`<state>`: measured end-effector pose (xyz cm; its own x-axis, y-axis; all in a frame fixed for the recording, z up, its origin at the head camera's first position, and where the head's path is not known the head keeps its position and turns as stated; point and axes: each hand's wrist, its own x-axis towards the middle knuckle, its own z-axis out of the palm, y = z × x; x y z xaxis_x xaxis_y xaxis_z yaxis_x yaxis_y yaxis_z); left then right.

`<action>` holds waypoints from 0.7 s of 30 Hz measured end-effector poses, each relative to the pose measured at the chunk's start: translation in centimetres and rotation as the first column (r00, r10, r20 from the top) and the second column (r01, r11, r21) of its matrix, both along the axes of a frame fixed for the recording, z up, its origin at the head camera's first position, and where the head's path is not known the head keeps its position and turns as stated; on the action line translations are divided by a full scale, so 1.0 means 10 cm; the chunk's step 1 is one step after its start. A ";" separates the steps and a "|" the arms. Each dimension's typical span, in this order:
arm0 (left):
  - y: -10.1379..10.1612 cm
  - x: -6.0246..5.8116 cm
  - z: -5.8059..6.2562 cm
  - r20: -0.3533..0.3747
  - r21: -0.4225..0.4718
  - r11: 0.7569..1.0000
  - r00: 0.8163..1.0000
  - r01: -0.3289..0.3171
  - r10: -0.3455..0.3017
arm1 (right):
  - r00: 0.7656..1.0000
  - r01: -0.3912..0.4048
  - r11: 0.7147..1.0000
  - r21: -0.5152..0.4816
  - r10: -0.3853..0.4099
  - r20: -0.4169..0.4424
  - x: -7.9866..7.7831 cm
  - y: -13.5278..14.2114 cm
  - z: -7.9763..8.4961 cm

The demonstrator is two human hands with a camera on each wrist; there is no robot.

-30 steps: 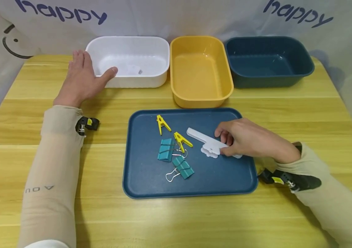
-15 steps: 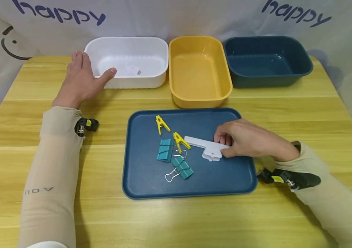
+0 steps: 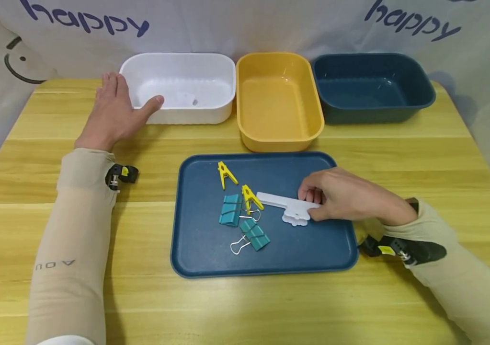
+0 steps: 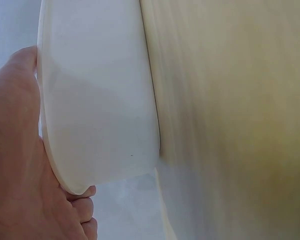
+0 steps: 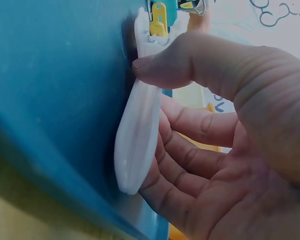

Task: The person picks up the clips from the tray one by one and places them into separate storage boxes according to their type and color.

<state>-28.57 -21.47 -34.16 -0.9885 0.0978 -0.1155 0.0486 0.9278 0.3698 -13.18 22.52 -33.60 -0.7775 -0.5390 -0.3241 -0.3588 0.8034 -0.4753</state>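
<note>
In the head view my right hand [image 3: 348, 199] pinches a white bag clip [image 3: 277, 200] between thumb and fingers over the blue tray [image 3: 210, 261]. The right wrist view shows the thumb [image 5: 165, 67] pressing the clip's side, with fingers on the other side. Left of the clip lie two yellow clothespins [image 3: 226, 173] and two teal binder clips [image 3: 230, 211] with wire handles. My left hand [image 3: 113, 112] rests at the left corner of the white bin [image 3: 193, 115], its fingers extended along the side and thumb over the front rim.
A yellow bin [image 3: 281, 145] and a dark blue bin [image 3: 370, 115] stand right of the white one along the table's back. A small pale piece [image 3: 195, 102] lies inside the white bin. Behind hangs a white cloth [image 3: 262, 24] with writing.
The bag clip has turned in my right hand's hold, its left end swinging toward me beside the clothespin. That clothespin shifted slightly left. My left hand has stayed at the white bin.
</note>
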 end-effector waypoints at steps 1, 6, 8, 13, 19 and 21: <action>0.00 0.00 0.00 -0.001 0.001 1.000 1.000 0.000 0.000 | 1.000 -0.001 1.000 0.004 0.001 -0.002 0.00 0.00 0.00; -0.01 0.01 0.00 -0.004 0.004 1.000 1.000 -0.003 0.003 | 1.000 -0.009 1.000 0.010 0.009 0.003 0.01 0.00 0.00; -0.01 0.01 0.00 -0.004 0.003 1.000 1.000 -0.005 0.005 | 1.000 -0.011 1.000 0.009 0.011 0.009 0.01 -0.01 0.01; 0.00 0.01 0.01 -0.007 0.004 1.000 1.000 0.001 -0.001 | 1.000 -0.007 1.000 0.014 0.007 0.008 0.01 0.00 0.00; 0.00 0.00 0.00 -0.013 0.001 1.000 1.000 0.003 -0.003 | 1.000 -0.004 1.000 0.014 0.004 -0.014 0.02 0.00 -0.01; 0.00 0.00 -0.01 -0.010 -0.002 1.000 1.000 0.000 0.000 | 1.000 -0.007 1.000 0.015 0.007 -0.018 0.02 0.00 -0.02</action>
<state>-28.52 -21.49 -34.27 -0.9896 0.0978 -0.1057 0.0525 0.9286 0.3674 -12.99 22.47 -33.75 -0.7795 -0.5395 -0.3183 -0.3724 0.8077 -0.4571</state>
